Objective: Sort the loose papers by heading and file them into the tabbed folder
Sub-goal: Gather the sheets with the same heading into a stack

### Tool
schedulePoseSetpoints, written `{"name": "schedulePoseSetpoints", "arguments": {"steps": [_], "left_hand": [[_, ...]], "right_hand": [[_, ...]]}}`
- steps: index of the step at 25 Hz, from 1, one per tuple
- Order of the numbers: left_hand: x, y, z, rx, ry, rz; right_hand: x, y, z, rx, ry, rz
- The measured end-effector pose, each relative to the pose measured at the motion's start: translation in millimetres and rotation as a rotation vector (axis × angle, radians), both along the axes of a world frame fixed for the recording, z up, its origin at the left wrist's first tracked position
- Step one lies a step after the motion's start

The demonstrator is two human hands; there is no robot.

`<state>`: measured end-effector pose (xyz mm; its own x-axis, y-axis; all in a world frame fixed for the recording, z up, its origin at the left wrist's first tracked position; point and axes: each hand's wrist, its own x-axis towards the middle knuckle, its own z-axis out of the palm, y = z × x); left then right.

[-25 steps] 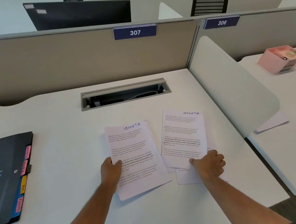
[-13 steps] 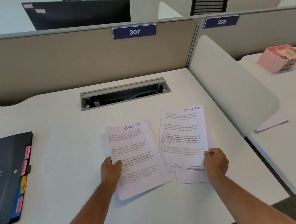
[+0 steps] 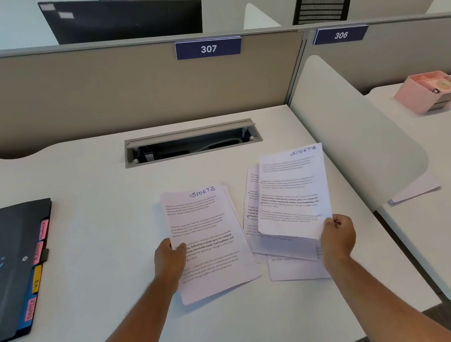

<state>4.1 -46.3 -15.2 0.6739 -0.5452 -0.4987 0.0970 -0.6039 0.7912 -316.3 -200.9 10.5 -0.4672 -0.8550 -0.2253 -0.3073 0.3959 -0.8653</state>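
White surface [image 3: 83, 189], two paper stacks. Left hand [image 3: 170, 260] grips left stack [image 3: 208, 242]; right hand [image 3: 337, 237] pinches top sheet [image 3: 293, 190], raised over right stack [image 3: 257, 224]. Black folder [image 3: 4, 266] far left

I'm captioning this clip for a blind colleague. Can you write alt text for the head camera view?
A person's right hand lifts a sheet headed SPORTS off a loose pile, while the left hand holds another SPORTS-headed stack on a white desk. A dark tabbed folder lies at the left.
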Motion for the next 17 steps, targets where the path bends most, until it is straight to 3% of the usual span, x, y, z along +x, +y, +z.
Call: {"name": "schedulePoseSetpoints", "arguments": {"steps": [4, 11, 17], "left_hand": [[-1.1, 1.0, 2.9, -0.004, 0.015, 0.006], [-1.1, 0.5, 5.6, -0.038, 0.104, 0.052], [-1.8, 0.6, 3.4, -0.045, 0.122, 0.045]], "right_hand": [[21.4, 9.3, 2.0, 0.077, -0.144, 0.171], [68.6, 50.7, -13.5, 0.184, -0.134, 0.446], [93.4, 78.0, -19.3, 0.270, -0.119, 0.532]]}}
